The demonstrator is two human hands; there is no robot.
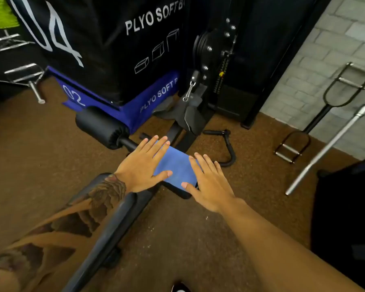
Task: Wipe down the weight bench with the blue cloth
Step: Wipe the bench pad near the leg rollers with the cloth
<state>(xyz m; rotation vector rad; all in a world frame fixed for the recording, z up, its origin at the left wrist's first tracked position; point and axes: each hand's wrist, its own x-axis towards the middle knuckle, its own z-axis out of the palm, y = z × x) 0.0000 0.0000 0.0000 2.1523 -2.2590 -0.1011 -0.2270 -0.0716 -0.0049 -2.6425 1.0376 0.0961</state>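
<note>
A folded blue cloth [176, 166] lies flat on the far end of the black weight bench [122, 218], which runs from the lower left toward the middle. My left hand [144, 165] presses on the cloth's left side, fingers spread flat. On its right edge rests my right hand [209, 182], also flat with fingers apart. Neither hand grasps the cloth. A black foam roller [102, 128] sticks out to the left at the bench's far end.
Stacked black and blue plyo soft boxes [114, 49] stand right behind the bench. A cable machine [215, 60] with a hanging clip stands to their right. Bar attachments [316, 114] and a silver barbell [329, 148] lean on the brick wall at right. A curved handle [226, 148] lies on the brown floor.
</note>
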